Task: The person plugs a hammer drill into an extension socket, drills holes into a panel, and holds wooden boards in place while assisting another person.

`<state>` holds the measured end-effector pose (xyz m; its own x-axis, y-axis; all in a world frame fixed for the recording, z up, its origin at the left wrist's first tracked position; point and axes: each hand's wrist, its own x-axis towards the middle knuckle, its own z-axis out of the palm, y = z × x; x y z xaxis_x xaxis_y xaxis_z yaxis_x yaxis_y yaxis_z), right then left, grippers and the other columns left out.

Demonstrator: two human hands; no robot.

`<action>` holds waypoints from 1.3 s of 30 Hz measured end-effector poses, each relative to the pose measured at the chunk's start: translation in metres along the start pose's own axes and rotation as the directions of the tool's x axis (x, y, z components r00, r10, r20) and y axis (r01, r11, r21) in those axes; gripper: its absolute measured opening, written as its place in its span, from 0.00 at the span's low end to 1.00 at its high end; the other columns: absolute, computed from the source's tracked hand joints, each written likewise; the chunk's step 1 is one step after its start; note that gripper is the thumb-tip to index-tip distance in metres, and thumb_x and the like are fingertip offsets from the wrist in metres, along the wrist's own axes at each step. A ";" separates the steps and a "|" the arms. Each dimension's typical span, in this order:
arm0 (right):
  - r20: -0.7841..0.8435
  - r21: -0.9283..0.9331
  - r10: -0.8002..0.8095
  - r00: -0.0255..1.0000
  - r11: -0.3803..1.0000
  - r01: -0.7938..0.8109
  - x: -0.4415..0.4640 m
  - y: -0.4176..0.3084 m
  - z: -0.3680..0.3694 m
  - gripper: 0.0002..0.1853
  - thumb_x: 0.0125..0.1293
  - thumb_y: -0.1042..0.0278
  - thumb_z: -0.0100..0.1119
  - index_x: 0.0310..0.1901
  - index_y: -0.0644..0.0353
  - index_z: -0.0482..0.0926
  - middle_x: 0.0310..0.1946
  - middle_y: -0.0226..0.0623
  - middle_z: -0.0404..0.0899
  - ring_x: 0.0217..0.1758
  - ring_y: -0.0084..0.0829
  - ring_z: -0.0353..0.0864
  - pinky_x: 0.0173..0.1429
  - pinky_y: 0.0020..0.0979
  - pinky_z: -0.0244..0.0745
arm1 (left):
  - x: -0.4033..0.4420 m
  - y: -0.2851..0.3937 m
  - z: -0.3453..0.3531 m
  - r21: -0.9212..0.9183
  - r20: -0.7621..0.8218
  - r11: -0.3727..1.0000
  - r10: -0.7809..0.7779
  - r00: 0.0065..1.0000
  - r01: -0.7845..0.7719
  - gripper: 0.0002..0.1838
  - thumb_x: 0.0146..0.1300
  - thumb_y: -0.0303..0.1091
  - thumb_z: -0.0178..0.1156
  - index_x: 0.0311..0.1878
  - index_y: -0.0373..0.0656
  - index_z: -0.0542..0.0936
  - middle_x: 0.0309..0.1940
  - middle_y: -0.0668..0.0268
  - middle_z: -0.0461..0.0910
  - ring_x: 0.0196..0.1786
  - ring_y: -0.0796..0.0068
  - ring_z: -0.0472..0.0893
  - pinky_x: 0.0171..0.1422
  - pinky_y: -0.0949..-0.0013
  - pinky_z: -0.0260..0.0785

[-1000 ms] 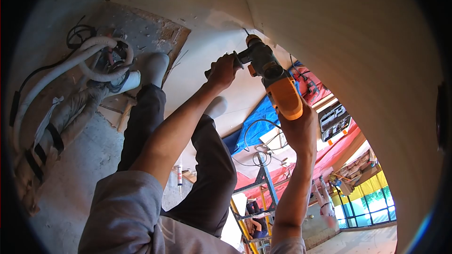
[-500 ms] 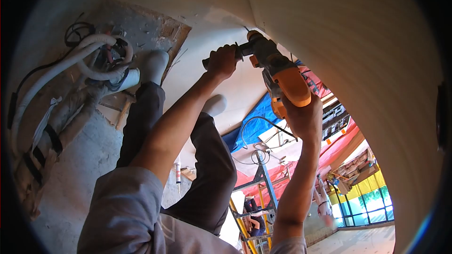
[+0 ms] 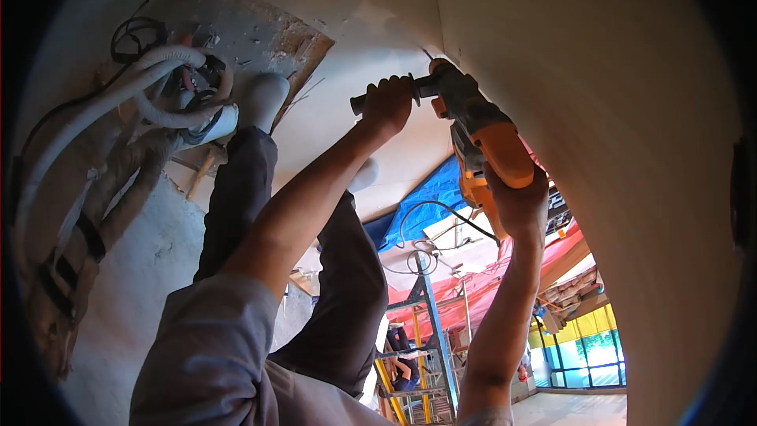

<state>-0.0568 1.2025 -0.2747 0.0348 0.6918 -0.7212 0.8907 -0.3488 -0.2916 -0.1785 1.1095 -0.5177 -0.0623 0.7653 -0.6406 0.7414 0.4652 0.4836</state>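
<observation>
An orange and black rotary hammer drill (image 3: pixel 471 114) is held up in both hands, its thin bit pointing up towards the corner where two pale surfaces meet. My left hand (image 3: pixel 386 106) is closed round the black side handle (image 3: pixel 358 105) near the drill's front. At the rear, my right hand (image 3: pixel 518 203) wraps the main grip, its fingers partly hidden behind the orange body. From the grip's lower end a black power cord (image 3: pixel 449 207) curves away to the left. Whether the bit's tip touches the surface I cannot tell.
A pale curved wall (image 3: pixel 623 150) rises close on the right. To the left are white flexible hoses (image 3: pixel 98 99) and wrapped pipes (image 3: pixel 130 173). A blue tarp (image 3: pixel 430 193), red sheeting (image 3: pixel 457 288), a stepladder (image 3: pixel 435 323) and a person (image 3: pixel 406 363) are beyond my legs (image 3: pixel 339 292).
The drill and both hands sit slightly lower and further right in view, as the surroundings also shift with my head. Both hands keep their hold on the drill.
</observation>
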 end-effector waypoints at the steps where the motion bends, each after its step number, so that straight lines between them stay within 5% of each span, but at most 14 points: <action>1: 0.016 -0.029 0.013 1.000 0.999 -0.012 0.002 0.001 -0.001 0.18 0.53 0.66 0.70 0.45 0.65 0.80 0.38 0.42 0.85 0.42 0.35 0.86 0.48 0.34 0.79 | -0.001 0.001 -0.001 -0.001 -0.010 1.000 -0.001 1.000 0.001 0.07 0.63 0.30 0.50 0.41 0.42 0.75 0.37 0.61 0.79 0.42 0.62 0.80 0.46 0.54 0.70; 4: -0.048 -0.051 -0.170 0.984 0.985 0.168 0.007 0.008 0.002 0.18 0.55 0.64 0.71 0.43 0.66 0.79 0.33 0.37 0.83 0.36 0.28 0.85 0.42 0.30 0.80 | 0.001 0.003 -0.002 0.010 -0.004 1.000 -0.011 1.000 0.011 0.06 0.63 0.30 0.50 0.41 0.43 0.75 0.36 0.61 0.78 0.42 0.63 0.80 0.45 0.54 0.70; 7: 0.017 -0.004 -0.049 0.999 0.999 0.049 0.011 0.005 -0.002 0.17 0.55 0.66 0.71 0.43 0.67 0.78 0.32 0.36 0.83 0.34 0.26 0.85 0.39 0.28 0.79 | 0.002 0.002 0.000 0.016 0.003 1.000 -0.016 1.000 0.016 0.07 0.63 0.31 0.51 0.41 0.43 0.75 0.36 0.61 0.78 0.42 0.63 0.79 0.45 0.55 0.70; 13: 0.042 -0.031 -0.108 0.993 0.994 0.109 0.015 0.001 -0.002 0.17 0.56 0.67 0.70 0.42 0.68 0.78 0.32 0.37 0.83 0.32 0.25 0.84 0.37 0.27 0.79 | 0.002 0.002 -0.003 -0.049 0.020 0.998 -0.037 0.999 0.038 0.07 0.63 0.29 0.49 0.42 0.42 0.74 0.38 0.59 0.78 0.43 0.60 0.79 0.46 0.52 0.70; 16: 0.072 -0.003 0.063 0.995 0.998 -0.063 0.011 -0.019 -0.004 0.16 0.56 0.67 0.71 0.42 0.67 0.79 0.33 0.37 0.83 0.33 0.25 0.84 0.38 0.27 0.79 | 0.003 0.002 -0.004 -0.066 0.031 0.997 -0.037 0.999 0.039 0.08 0.63 0.29 0.48 0.42 0.42 0.74 0.38 0.58 0.77 0.42 0.58 0.79 0.45 0.51 0.70; 19: 0.068 0.021 -0.008 0.998 1.000 0.007 0.012 -0.013 -0.004 0.18 0.54 0.70 0.69 0.45 0.68 0.79 0.37 0.41 0.84 0.40 0.30 0.85 0.46 0.32 0.79 | 0.002 0.003 -0.002 -0.050 0.027 0.998 -0.041 0.999 0.042 0.07 0.63 0.29 0.48 0.42 0.42 0.74 0.39 0.58 0.78 0.43 0.58 0.79 0.45 0.51 0.70; 25: 0.035 0.002 -0.134 0.990 0.991 0.134 0.006 -0.008 -0.010 0.17 0.55 0.68 0.70 0.43 0.69 0.79 0.33 0.38 0.84 0.35 0.26 0.85 0.40 0.27 0.79 | -0.004 0.006 -0.005 -0.061 0.034 0.997 -0.035 0.999 0.037 0.07 0.63 0.30 0.49 0.42 0.41 0.74 0.39 0.58 0.77 0.43 0.58 0.79 0.45 0.51 0.69; 34: 0.089 -0.100 -0.046 0.995 0.994 0.055 0.013 -0.014 -0.008 0.18 0.55 0.69 0.70 0.46 0.69 0.78 0.34 0.38 0.84 0.36 0.28 0.86 0.42 0.30 0.80 | 0.000 0.003 0.001 -0.046 0.017 0.998 -0.038 0.999 0.039 0.07 0.64 0.31 0.50 0.43 0.42 0.75 0.36 0.60 0.78 0.43 0.62 0.79 0.45 0.52 0.69; 39: 0.071 0.019 -0.169 0.983 0.986 0.168 0.016 -0.018 -0.003 0.18 0.55 0.69 0.69 0.45 0.67 0.79 0.35 0.40 0.84 0.38 0.27 0.84 0.44 0.31 0.78 | 0.002 0.002 0.003 -0.101 0.074 0.993 -0.051 0.996 0.058 0.08 0.64 0.31 0.51 0.44 0.40 0.73 0.40 0.56 0.77 0.45 0.57 0.78 0.46 0.50 0.69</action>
<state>-0.0713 1.2214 -0.2793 -0.1488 0.6939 -0.7046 0.8750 -0.2395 -0.4207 -0.1758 1.1107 -0.5199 -0.0500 0.7057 -0.7068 0.6650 0.5515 0.5036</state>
